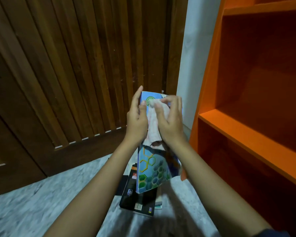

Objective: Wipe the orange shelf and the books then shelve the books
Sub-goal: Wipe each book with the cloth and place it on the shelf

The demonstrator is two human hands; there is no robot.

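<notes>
A blue book (152, 170) with a hexagon pattern on its cover is held up in front of me, tilted. My left hand (137, 118) grips its left edge near the top, thumb on the cover. My right hand (171, 117) presses a pale pink cloth (152, 124) against the upper cover, fingers curled over the cloth. Below on the floor lies a black book (138, 200) on top of others in a small pile. The orange shelf (249, 134) stands at the right, and the compartments in view hold nothing.
A dark wooden slatted door (75, 65) fills the left and centre background. A strip of white wall (186, 57) separates it from the shelf. The floor (32, 211) is grey speckled stone.
</notes>
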